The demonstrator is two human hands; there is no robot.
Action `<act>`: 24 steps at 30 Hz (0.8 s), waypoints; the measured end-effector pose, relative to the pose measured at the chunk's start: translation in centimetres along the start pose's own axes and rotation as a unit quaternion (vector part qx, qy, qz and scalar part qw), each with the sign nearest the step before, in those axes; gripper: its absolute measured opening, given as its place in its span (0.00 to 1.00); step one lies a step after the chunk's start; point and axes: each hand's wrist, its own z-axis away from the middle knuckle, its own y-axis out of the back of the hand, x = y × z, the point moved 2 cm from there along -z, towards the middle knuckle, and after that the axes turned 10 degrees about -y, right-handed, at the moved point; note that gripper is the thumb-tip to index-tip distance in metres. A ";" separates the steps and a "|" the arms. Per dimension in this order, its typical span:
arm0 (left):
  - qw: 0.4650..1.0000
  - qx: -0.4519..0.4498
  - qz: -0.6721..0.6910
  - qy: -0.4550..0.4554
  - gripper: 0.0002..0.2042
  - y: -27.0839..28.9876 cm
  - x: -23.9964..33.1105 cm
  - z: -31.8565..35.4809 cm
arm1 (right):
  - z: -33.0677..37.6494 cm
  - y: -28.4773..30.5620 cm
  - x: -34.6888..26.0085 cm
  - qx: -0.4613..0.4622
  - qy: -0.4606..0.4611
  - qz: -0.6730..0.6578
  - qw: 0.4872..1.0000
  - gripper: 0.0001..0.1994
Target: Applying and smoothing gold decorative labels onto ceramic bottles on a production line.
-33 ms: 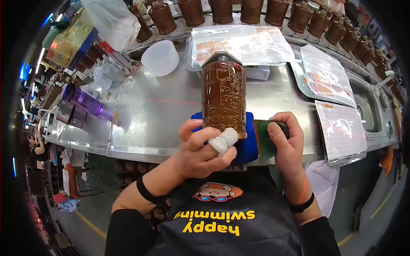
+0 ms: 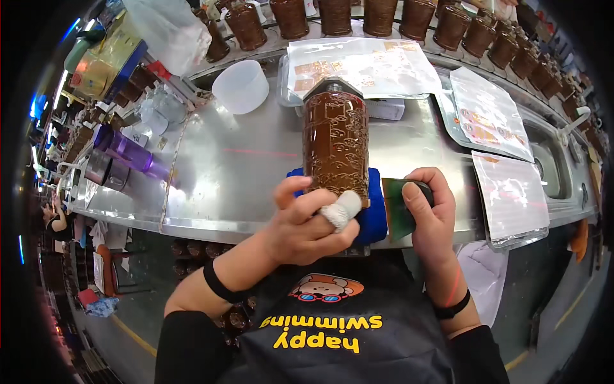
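A brown, embossed bottle (image 2: 336,141) lies in front of me, its dark shoulder and neck pointing away, near end over a blue padded rest (image 2: 378,208). My left hand (image 2: 304,227) is closed at the bottle's near end, fingers curled against it. One finger wears a white fabric cover (image 2: 342,210). The index finger is partly lifted. In my right hand (image 2: 435,214), pinched between thumb and fingers, is a flat dark-green scraper (image 2: 400,221). It stands just right of the blue rest, apart from the bottle. The undersides of the left fingers are hidden.
Similar brown bottles (image 2: 336,16) line a curved track at the back. Sticker sheets (image 2: 358,64) lie on trays behind the bottle and to the right (image 2: 489,105). A white plastic tub (image 2: 240,88), a purple bottle (image 2: 131,153) and a sink (image 2: 553,166) surround the metal worktop (image 2: 224,185).
My left hand has shifted slightly right and up along the bottle's near end. The bottles on the back track have slid a little to the right. My right hand looks still.
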 end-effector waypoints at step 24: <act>0.976 -0.032 -0.003 0.217 0.30 -0.6 -0.5 0.7 | -0.6 -2.5 0.6 0.047 -0.009 0.068 0.997 0.09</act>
